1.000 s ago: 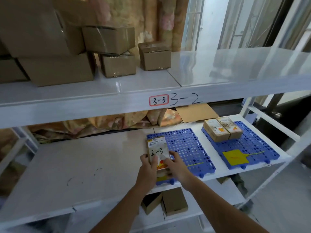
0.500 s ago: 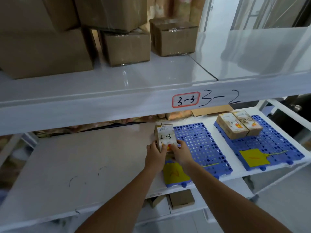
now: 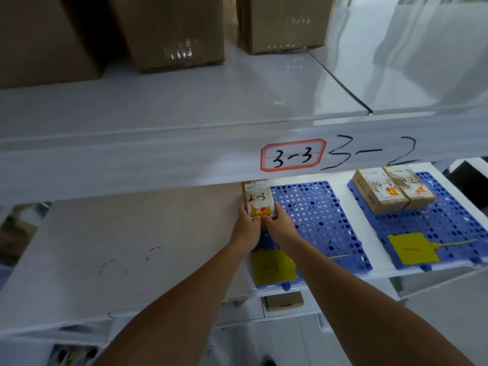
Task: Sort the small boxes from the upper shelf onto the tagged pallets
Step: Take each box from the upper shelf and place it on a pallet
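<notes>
A small box point(image 3: 258, 198) marked "2-3" lies at the far left corner of the left blue pallet point(image 3: 317, 220), under the upper shelf's edge. My left hand point(image 3: 247, 228) grips its near left side and my right hand point(image 3: 280, 225) grips its near right side. That pallet carries a yellow tag point(image 3: 272, 268) at its front. The right blue pallet point(image 3: 435, 233) has its own yellow tag point(image 3: 412, 248) and two small boxes point(image 3: 390, 192) side by side at its back. Large cardboard boxes point(image 3: 171, 30) stand on the upper shelf point(image 3: 211, 101).
The upper shelf's front rail bears the labels "3-3" point(image 3: 292, 155) and "3-2" point(image 3: 369, 154). Left of the pallets lies bare white shelf board point(image 3: 132, 247). A lower shelf holds a cardboard box point(image 3: 284, 301). The rail hangs low over the pallets' far ends.
Both hands have pushed the "2-3" box farther back along the left pallet's left side. My view has moved closer to the shelves.
</notes>
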A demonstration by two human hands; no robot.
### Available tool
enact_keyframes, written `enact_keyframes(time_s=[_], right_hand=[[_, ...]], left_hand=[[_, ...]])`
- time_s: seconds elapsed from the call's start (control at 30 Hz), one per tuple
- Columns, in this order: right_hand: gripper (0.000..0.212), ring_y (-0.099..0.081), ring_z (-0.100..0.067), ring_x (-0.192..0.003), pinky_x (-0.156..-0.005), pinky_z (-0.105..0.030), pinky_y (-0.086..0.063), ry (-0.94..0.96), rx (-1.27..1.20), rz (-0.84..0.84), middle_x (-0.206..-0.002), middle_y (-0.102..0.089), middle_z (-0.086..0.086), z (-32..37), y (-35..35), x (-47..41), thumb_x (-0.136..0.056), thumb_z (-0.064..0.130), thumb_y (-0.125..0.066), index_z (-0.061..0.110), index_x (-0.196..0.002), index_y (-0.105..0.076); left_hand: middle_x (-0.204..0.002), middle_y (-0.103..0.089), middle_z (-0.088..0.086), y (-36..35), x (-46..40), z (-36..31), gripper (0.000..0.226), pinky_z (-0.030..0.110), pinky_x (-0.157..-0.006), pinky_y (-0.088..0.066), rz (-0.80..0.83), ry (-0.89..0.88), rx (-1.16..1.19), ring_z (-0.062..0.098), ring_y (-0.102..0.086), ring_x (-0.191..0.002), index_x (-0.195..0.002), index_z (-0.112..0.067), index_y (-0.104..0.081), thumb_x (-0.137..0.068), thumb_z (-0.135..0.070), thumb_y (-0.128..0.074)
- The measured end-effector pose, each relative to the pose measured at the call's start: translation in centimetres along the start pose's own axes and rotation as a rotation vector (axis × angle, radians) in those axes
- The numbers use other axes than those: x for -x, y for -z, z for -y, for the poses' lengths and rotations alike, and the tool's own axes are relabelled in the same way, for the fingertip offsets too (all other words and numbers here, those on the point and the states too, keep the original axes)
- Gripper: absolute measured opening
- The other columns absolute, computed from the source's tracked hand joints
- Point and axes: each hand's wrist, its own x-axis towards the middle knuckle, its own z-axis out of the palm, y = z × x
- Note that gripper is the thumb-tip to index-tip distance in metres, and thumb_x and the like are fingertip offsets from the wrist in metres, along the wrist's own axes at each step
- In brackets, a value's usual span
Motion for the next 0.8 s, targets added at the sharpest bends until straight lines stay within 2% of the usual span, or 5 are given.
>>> enact_keyframes(time_s=[0.2,0.4,0.57,0.67,0.8], right_hand=[[0.032,-0.068,-0.021,-0.106,-0.082,-0.034,-0.055,0.050,0.029,0.018,-0.118,-0.069,-0.001,0.2,0.4,-0.6,-0.103,0.022,-0.059,0.020,-0.134,-0.053],[0.039,-0.066,-0.024,-0.114,-0.094,-0.044,-0.057,0.022,-0.009,0.009,-0.126,-0.068,-0.005,-0.4,0.2,-0.8,-0.103,0.025,-0.059,0.017,-0.140,-0.050],[0.078,-0.046,-0.028,-0.142,-0.108,-0.048,-0.048,-0.005,0.000,-0.004,-0.160,-0.041,-0.005,0.1,1.2,0.5,-0.102,0.036,-0.062,0.020,-0.164,-0.017],[0.076,-0.042,-0.029,-0.145,-0.093,-0.034,-0.048,0.018,0.102,-0.025,-0.166,-0.031,-0.006,0.9,2.5,1.4,-0.104,0.036,-0.058,0.021,-0.164,-0.015],[0.076,-0.035,-0.030,-0.150,-0.098,-0.038,-0.050,0.126,0.284,-0.064,-0.168,-0.026,-0.006,2.7,5.2,2.8,-0.103,0.042,-0.057,0.019,-0.164,-0.018]], left_hand=[[-0.152,-0.050,0.008,-0.2,-0.6,-0.1,0.052,0.035,-0.105,-0.046,0.015,-0.027,0.041,0.026,-0.054,-0.132,-0.157,-0.016,-0.026,-0.109,-0.018,-0.046],[-0.151,-0.051,0.007,-0.3,-0.6,-0.1,0.053,0.030,-0.100,-0.047,0.010,-0.017,0.073,0.025,-0.055,-0.132,-0.157,-0.017,-0.025,-0.109,-0.018,-0.046],[-0.151,-0.050,0.008,0.3,-0.1,-0.5,0.054,0.027,-0.095,-0.042,-0.020,0.003,0.065,0.025,-0.054,-0.132,-0.156,-0.014,-0.027,-0.107,-0.021,-0.050],[-0.162,-0.037,0.009,1.5,0.5,-1.1,0.067,0.033,-0.108,-0.039,-0.017,0.007,0.000,0.028,-0.043,-0.144,-0.162,-0.013,-0.016,-0.107,-0.030,-0.051],[-0.162,-0.036,0.010,4.3,1.3,-1.9,0.067,0.033,-0.108,-0.037,0.024,-0.070,-0.134,0.028,-0.039,-0.146,-0.159,-0.010,-0.024,-0.105,-0.033,-0.056]])
